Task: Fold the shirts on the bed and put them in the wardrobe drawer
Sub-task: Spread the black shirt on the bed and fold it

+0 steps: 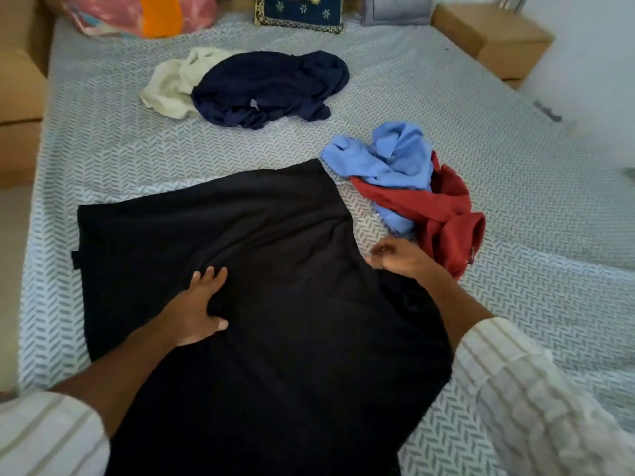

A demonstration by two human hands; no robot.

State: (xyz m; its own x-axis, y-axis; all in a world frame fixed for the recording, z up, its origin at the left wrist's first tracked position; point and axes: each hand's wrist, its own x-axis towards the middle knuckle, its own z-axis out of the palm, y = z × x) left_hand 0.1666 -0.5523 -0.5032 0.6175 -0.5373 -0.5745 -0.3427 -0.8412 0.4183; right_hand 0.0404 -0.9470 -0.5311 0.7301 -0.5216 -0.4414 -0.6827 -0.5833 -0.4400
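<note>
A black shirt lies spread flat across the near part of the bed. My left hand presses on its middle with fingers spread and straight. My right hand is at the shirt's right edge, fingers curled and pinching the black fabric there. A crumpled light blue shirt and a red shirt lie in a heap just beyond my right hand. Farther back sit a navy shirt and a cream shirt, both crumpled.
Pillows line the head of the bed: a pink and orange one, a dark blue patterned one, a grey one. A wooden bedside unit stands at the back right, and wooden furniture at the left.
</note>
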